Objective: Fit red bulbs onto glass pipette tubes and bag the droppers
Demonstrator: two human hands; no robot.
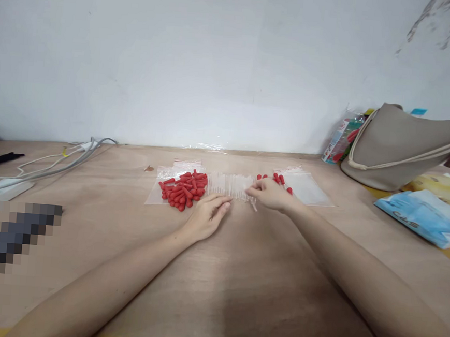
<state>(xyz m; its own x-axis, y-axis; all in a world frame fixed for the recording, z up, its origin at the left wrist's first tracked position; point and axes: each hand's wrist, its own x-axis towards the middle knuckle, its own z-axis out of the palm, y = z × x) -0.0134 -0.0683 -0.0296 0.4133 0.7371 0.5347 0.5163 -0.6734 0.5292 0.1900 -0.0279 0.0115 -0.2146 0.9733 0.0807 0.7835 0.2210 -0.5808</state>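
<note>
A heap of small red rubber caps (184, 188) lies on a clear plastic bag (156, 193) on the wooden table (240, 273). To its right lies a row of clear thin tubes (229, 185). My left hand (208, 217) rests flat on the table just below the tubes, fingers stretched out, holding nothing. My right hand (270, 194) is at the right end of the tube row, fingers pinched on one clear tube (254, 205). Several tubes with red caps fitted (282, 182) lie just behind my right hand, by another clear bag (308, 188).
A beige bag (406, 146) lies on its side at the back right, with a blue plastic packet (427, 218) in front of it and a colourful packet (342, 139) against the wall. Grey and white cables (59, 163) run along the left. A white wall closes the back.
</note>
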